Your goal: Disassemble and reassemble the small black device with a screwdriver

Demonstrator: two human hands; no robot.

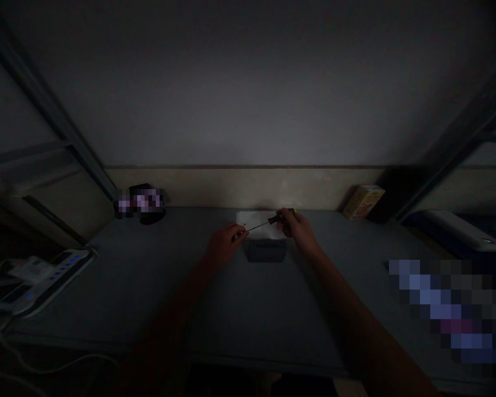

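In the dim middle of the desk, my right hand (293,225) is closed around the dark handle of a screwdriver (259,226), which has a yellowish end. Its thin shaft points left to the fingertips of my left hand (226,241). Those fingers are pinched together at the tip; whatever small thing they may hold is too dark to make out. Under and behind the hands lies a white sheet of paper (254,219) with a small dark speck on it. Just in front of the paper sits a dark box-shaped tool holder (267,251) with a row of slots along its top.
A power strip (66,273) with blue lights, a plug and white cables lies at the left. A yellow box (362,202) stands by the wall at the back right. Blurred-out items rest at the back left and front right. Metal frame posts rise on both sides.
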